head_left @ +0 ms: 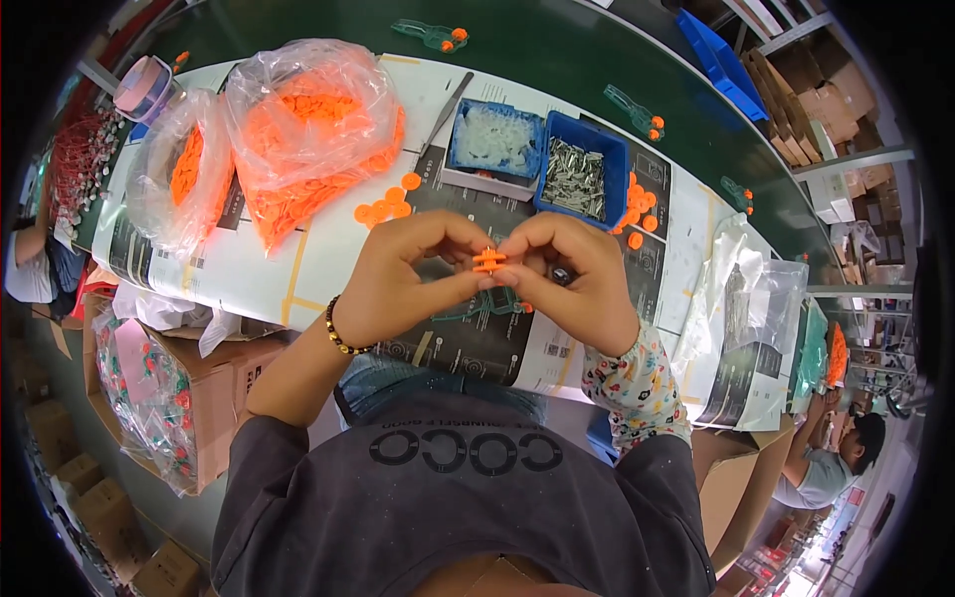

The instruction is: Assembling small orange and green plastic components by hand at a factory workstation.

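Note:
Above the bench, my left hand [398, 274] and my right hand [582, 279] meet at the fingertips. Between them they pinch a small orange plastic wheel piece [488, 261], with what looks like a thin metal pin through it. Something small and dark [562, 274] shows at my right hand's curled fingers; its kind is unclear. Beneath my hands lies a translucent green plastic part [482, 303], partly hidden. Just beyond are a blue bin of metal pins [577, 177] and a blue tray of whitish, grease-like material [495, 139]. Loose orange discs [383, 207] lie on the bench beyond my left hand.
Two clear bags of orange pieces [313, 139] [182, 179] stand at the left. Tweezers [445, 111] lie beside the tray. More orange discs [642, 204] sit right of the bin. Green parts with orange wheels [431, 36] rest on the green conveyor [537, 50]. Clear plastic bags [741, 289] lie right.

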Demonstrator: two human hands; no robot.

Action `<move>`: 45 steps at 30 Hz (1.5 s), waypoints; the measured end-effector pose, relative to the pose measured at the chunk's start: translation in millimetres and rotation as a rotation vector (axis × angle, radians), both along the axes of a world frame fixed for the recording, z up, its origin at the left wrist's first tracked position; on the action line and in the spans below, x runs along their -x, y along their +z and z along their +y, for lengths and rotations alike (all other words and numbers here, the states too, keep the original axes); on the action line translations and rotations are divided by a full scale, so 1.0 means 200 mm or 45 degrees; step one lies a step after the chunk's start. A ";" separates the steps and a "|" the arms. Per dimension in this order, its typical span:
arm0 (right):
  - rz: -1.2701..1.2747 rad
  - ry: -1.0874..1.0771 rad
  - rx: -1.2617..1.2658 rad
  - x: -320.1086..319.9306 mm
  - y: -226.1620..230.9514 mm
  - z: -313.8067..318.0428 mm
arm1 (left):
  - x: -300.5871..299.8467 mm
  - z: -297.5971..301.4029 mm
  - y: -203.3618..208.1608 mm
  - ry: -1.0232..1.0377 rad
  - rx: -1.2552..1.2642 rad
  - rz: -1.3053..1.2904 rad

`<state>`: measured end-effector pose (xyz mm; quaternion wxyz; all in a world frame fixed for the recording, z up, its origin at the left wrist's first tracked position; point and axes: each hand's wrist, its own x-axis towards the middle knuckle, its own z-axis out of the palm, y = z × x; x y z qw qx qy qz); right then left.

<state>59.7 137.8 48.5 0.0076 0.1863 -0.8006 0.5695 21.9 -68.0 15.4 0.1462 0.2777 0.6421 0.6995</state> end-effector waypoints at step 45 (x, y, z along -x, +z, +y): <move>-0.062 -0.124 -0.361 0.16 -0.22 0.03 | 0.07 -0.12 -0.19 0.203 1.092 0.891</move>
